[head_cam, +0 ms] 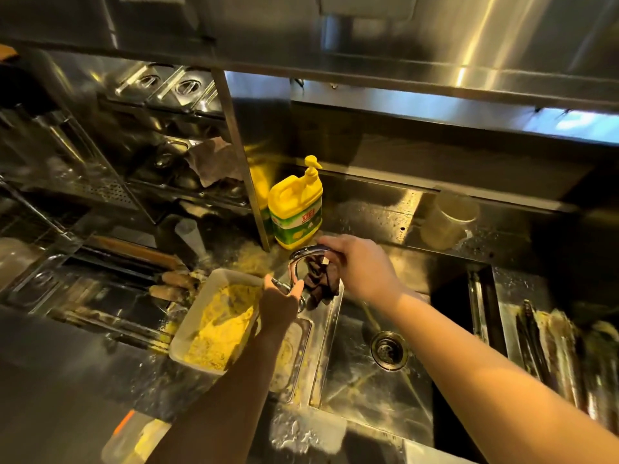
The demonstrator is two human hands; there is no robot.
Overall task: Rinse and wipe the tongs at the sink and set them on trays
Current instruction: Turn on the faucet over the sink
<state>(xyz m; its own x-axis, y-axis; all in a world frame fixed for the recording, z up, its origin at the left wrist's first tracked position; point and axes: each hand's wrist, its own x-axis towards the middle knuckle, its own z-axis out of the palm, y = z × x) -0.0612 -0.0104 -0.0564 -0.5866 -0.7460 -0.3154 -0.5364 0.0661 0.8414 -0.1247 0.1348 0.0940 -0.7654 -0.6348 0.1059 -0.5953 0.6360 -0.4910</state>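
Hands first: your left hand [280, 301] grips the tap [303, 259] base lever, your right hand [361, 267] pinches the cloth [320, 283] over its spout. Tongs [532, 333] wait right of the sink [375, 390].

Left hand [279, 304] closed around the base lever of the chrome faucet [303, 262]. Right hand [360, 267] holds the faucet's arched top, with a dark cloth [320, 284] hanging under it. Steel sink [375, 383] below, drain [389, 350] at centre. White tray of yellow crumbs [217, 324] just left of the faucet. Yellow soap bottle [296, 209] at the far side. Tongs [532, 339] lie on the bench right of the sink, blurred.
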